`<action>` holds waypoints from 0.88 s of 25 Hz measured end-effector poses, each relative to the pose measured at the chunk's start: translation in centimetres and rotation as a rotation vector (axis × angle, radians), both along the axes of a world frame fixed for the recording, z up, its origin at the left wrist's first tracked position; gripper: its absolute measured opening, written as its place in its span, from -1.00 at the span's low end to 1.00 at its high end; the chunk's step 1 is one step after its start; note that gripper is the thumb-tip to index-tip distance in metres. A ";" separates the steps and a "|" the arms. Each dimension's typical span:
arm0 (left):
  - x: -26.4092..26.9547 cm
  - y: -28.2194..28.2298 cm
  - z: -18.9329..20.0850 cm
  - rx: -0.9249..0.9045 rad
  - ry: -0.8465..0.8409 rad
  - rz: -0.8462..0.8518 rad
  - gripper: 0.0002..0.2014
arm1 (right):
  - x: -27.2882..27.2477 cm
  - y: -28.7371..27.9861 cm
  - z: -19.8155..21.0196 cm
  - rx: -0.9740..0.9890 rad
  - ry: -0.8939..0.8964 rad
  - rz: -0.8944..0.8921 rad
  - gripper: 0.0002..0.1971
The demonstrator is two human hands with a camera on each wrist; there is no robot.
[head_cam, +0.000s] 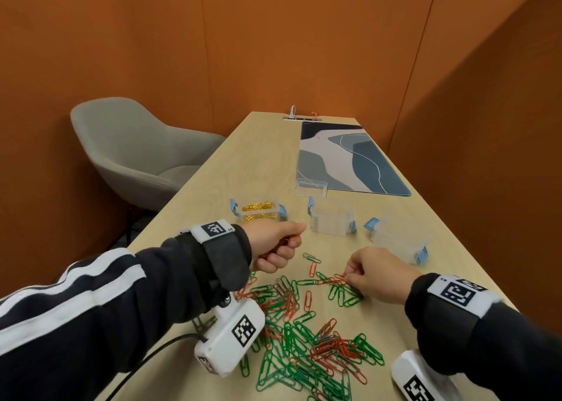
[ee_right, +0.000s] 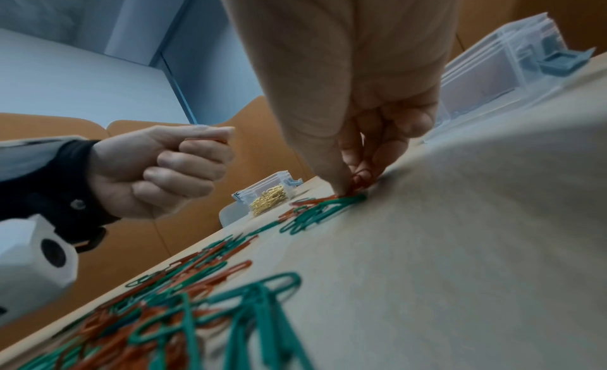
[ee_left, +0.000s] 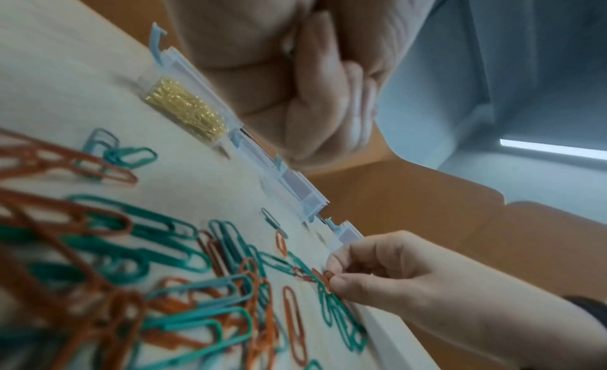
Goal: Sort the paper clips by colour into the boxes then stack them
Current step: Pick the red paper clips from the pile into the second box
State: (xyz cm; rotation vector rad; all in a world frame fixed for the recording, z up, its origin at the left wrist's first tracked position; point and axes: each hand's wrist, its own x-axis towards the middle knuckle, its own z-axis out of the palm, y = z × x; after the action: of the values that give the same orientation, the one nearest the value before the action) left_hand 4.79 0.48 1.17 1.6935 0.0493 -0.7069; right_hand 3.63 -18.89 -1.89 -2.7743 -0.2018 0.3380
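Observation:
A heap of red and green paper clips (head_cam: pixel 307 336) lies on the wooden table (head_cam: pixel 258 163). My left hand (head_cam: pixel 275 247) is a fist above the heap's far left, gripping red clips (ee_right: pixel 205 139) that poke out by the thumb. My right hand (head_cam: pixel 369 271) presses down at the heap's far right and pinches a red clip (ee_left: pixel 325 278) (ee_right: pixel 359 179) among green ones. A clear box of gold clips (head_cam: pixel 260 209) (ee_left: pixel 187 110) (ee_right: pixel 267 197) stands behind the left hand. An empty clear box (head_cam: pixel 332 220) stands in the middle and another box (head_cam: pixel 398 238) at the right.
A loose clear lid (head_cam: pixel 310 187) lies at the near edge of a blue patterned mat (head_cam: pixel 349 160). A grey chair (head_cam: pixel 133 154) stands left of the table. Orange walls close in behind and to the right. A cable (head_cam: pixel 146 361) runs from the left wrist camera.

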 end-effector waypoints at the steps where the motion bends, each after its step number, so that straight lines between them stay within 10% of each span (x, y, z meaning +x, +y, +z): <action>1: 0.0 -0.1 -0.1 -0.014 0.019 -0.011 -0.63 | 0.0 0.0 0.0 -0.007 -0.001 0.004 -0.76; 4: 0.2 -1.1 -0.4 0.174 0.012 -0.044 -0.77 | 0.0 0.0 0.0 0.013 0.013 0.020 -0.84; 9: 1.6 -3.9 -1.4 1.023 -0.480 -0.294 -0.76 | 0.0 -0.2 0.3 0.080 -0.016 0.029 -0.92; 12: 2.1 -4.5 -1.7 1.139 -0.534 -0.325 -0.70 | -0.1 -0.8 0.5 0.184 -0.080 -0.028 -0.91; 17: 1.8 -4.8 -1.7 1.080 -0.413 -0.327 -0.67 | -0.2 -1.5 0.5 0.330 -0.138 -0.090 -0.92; 22: 1.3 -3.9 -0.5 0.212 0.079 -0.021 -0.73 | -1.2 -0.5 1.3 0.571 -0.251 -0.062 -0.98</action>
State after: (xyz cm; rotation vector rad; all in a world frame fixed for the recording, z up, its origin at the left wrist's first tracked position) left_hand 6.04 -3.41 0.63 1.8696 0.1680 -0.8072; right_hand 2.43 -19.38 -0.55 -2.2398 -0.2298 -0.0808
